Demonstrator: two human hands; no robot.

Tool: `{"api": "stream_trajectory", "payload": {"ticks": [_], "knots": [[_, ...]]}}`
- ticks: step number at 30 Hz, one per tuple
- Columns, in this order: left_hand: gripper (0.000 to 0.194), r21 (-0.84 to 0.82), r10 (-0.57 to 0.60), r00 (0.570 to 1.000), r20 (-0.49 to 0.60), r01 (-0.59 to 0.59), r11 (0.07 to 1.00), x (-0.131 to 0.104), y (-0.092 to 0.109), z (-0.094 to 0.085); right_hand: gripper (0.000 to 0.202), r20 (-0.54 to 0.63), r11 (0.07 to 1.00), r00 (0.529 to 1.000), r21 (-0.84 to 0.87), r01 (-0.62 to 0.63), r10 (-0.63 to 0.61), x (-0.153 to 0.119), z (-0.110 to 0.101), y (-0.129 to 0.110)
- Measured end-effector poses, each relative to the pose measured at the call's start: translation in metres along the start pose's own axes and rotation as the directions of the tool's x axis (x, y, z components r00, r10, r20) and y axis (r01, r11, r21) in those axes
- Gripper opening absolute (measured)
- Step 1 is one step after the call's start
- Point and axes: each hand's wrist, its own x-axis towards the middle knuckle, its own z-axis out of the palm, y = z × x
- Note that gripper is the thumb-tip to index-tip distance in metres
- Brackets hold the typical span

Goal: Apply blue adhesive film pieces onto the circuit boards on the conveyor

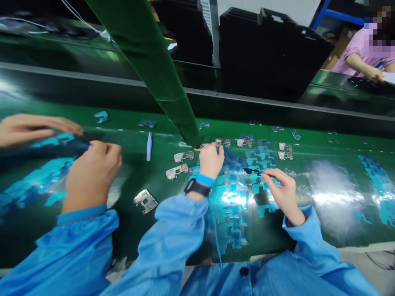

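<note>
My left hand (211, 161), with a dark watch at the wrist, is closed at the top of a clear film sheet (232, 197) of blue cut-out stickers. Its fingertips are partly hidden, so what they grip is unclear. Just beyond its fingers lies a metal-shielded circuit board (222, 142). My right hand (282, 192) pinches dark tweezers (253, 171), their tip pointing left over a second sheet of blue stickers (262, 158). To the left of my hands, several more circuit boards (177, 171) rest on the green bench (129, 234).
A co-worker's hands (92, 172) work at the left over more blue stickers (40, 181). Lilac tweezers (149, 146) lie on the bench. A green post (154, 65) slants down ahead. Black panels (265, 53) stand behind. Another person (364, 53) sits at the far right.
</note>
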Motion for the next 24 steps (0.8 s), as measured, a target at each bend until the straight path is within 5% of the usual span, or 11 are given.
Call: {"api": "stream_trajectory", "payload": {"ticks": [3,6,12,20,24], "knots": [[0.03,0.161,-0.01,0.994,-0.107,0.027,0.987,0.037,-0.003,0.024,0.008,0.0,0.998,0.998,-0.031,0.057,-0.057,-0.002,-0.002,0.0],[0.034,0.254,-0.013,0.991,-0.133,0.047,0.966,0.049,-0.01,0.042,0.009,0.009,0.995,0.996,-0.04,0.092,-0.092,-0.005,-0.003,0.004],[0.035,0.303,-0.035,0.992,-0.121,0.071,0.95,0.06,-0.024,0.047,0.009,0.008,0.993,0.994,-0.041,0.106,-0.106,-0.007,-0.004,0.013],[0.028,0.075,-0.157,0.988,-0.014,0.157,0.985,0.077,-0.026,0.038,0.012,-0.011,0.995,0.996,-0.058,0.084,-0.085,-0.006,-0.004,0.018],[0.024,-0.144,-0.174,0.984,0.038,0.178,0.973,0.063,-0.011,0.021,0.012,-0.049,0.994,0.996,-0.077,0.071,-0.075,-0.007,-0.005,0.022]]}}
